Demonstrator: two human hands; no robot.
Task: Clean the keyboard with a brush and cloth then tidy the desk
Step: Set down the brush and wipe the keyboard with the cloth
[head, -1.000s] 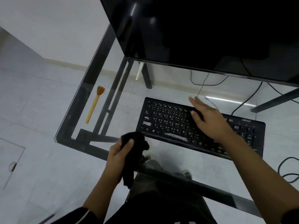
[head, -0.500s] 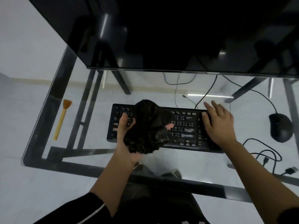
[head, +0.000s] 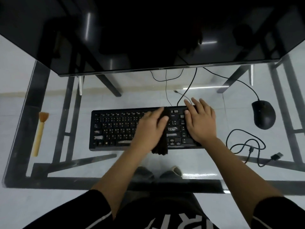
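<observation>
— Where's the keyboard (head: 115, 128)?
— Mid-desk, long axis nine-to-three. Left hand (head: 151, 128) presses the black cloth (head: 162, 142) onto it, fingers together; right hand (head: 200, 123) lies flat, fingers slightly spread.
— The brush (head: 40, 133)?
— Nine o'clock, bristles toward twelve.

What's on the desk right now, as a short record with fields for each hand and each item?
left hand: pressing cloth flat on keyboard
right hand: flat on keyboard's right end, holding nothing
brush: lying at desk's left edge, untouched
mouse: right of keyboard
loose cable: coiled at right
desk: glass top
monitor: screen dark
</observation>
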